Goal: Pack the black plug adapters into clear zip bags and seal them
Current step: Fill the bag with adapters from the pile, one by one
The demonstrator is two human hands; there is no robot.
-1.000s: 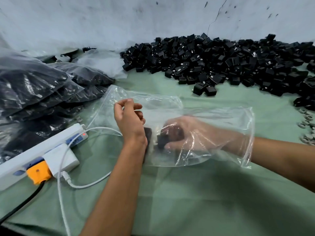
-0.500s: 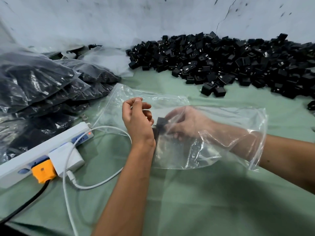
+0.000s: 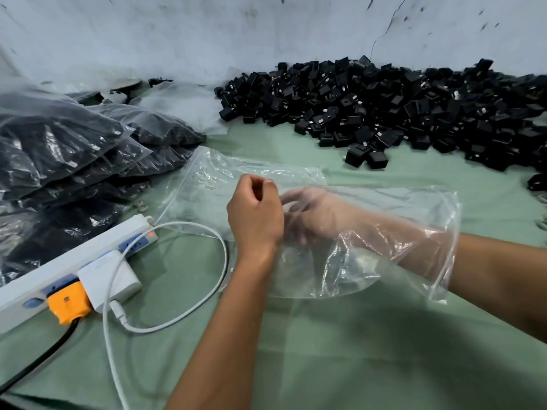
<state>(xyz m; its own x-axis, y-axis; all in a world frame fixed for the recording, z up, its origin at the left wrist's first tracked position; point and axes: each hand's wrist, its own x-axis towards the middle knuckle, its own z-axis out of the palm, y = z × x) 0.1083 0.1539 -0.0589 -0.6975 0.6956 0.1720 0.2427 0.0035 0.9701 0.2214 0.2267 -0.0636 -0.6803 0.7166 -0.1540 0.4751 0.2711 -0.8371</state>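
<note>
A clear, crinkled bag (image 3: 370,232) lies mid-bench, mouth to the right. The right hand (image 3: 313,214) is inside it to the forearm; its grip can't be told through the film. The left hand (image 3: 256,214) pinches the bag's left end. Black adapters (image 3: 384,108) are heaped far right against the wall. Filled bags (image 3: 74,149) crowd the left; a power strip (image 3: 68,261) lies near left. Open green bench (image 3: 355,350) lies nearest.

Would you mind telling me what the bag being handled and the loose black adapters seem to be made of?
Clear zip bag: seemingly thin, soft plastic film; transparent, crinkled, glossy highlights, the right hand visible through it.
Black plug adapters: probably moulded hard plastic, mostly matte, with crisp boxy edges; some show small pale prongs, possibly metal.
</note>
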